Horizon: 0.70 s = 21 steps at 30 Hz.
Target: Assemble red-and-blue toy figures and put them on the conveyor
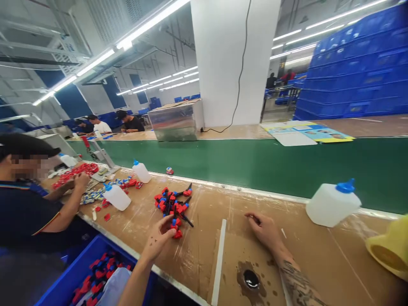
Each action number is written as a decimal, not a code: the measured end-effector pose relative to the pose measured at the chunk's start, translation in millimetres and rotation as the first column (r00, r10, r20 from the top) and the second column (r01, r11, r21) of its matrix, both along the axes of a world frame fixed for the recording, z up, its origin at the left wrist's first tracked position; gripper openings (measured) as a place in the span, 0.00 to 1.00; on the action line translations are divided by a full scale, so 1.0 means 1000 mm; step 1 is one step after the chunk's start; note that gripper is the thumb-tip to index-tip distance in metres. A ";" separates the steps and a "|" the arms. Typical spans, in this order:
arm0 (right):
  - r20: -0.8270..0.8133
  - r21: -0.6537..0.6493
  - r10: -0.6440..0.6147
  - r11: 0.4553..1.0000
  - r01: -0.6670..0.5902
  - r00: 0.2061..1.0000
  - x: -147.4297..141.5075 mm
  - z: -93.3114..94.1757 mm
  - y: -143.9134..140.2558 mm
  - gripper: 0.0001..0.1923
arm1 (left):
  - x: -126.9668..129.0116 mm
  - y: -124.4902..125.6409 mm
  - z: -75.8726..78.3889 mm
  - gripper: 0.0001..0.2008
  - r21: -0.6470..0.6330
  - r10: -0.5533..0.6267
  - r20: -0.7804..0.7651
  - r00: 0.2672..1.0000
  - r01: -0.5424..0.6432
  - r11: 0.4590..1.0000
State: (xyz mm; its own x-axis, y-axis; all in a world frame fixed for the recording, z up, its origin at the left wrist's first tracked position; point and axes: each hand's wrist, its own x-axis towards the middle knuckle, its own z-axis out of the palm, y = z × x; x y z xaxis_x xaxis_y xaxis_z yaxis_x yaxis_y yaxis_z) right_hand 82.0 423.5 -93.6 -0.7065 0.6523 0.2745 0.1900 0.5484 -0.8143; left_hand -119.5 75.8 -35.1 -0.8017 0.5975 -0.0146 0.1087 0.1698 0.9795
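My left hand [161, 238] reaches to the near edge of a pile of small red, black and blue plastic parts [168, 202] on the brown worktable. Its thumb and index finger are apart, with the tips at a red and blue part [177, 233]; I cannot make out a firm grip. My right hand [263, 229] rests low over the table to the right, fingers curled in and nothing visible in them. Nearer me, below the right hand, a small round black dish of dark liquid [251, 279] sits in a wet stain.
A white strip [219, 259] runs along the table. White bottles with blue caps [333, 204] and a yellow object [389, 246] stand right. Beyond lies a green belt [229, 157]. A co-worker [28, 204] sits left, above a blue bin [76, 272] of parts.
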 end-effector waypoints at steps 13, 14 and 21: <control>0.026 0.051 -0.020 0.999 0.019 0.999 0.009 0.001 -0.001 0.19 | 0.041 0.248 -0.041 0.22 0.432 -0.403 0.228 0.886 0.279 0.857; 0.035 0.053 -0.019 0.998 0.017 0.999 0.009 0.000 -0.001 0.19 | 0.040 0.248 -0.043 0.22 0.441 -0.430 0.244 0.869 0.296 0.847; 0.020 -0.001 -0.185 0.983 0.185 0.983 0.014 -0.015 0.003 0.18 | 0.029 0.251 -0.054 0.28 0.495 -0.446 0.411 0.795 0.216 0.842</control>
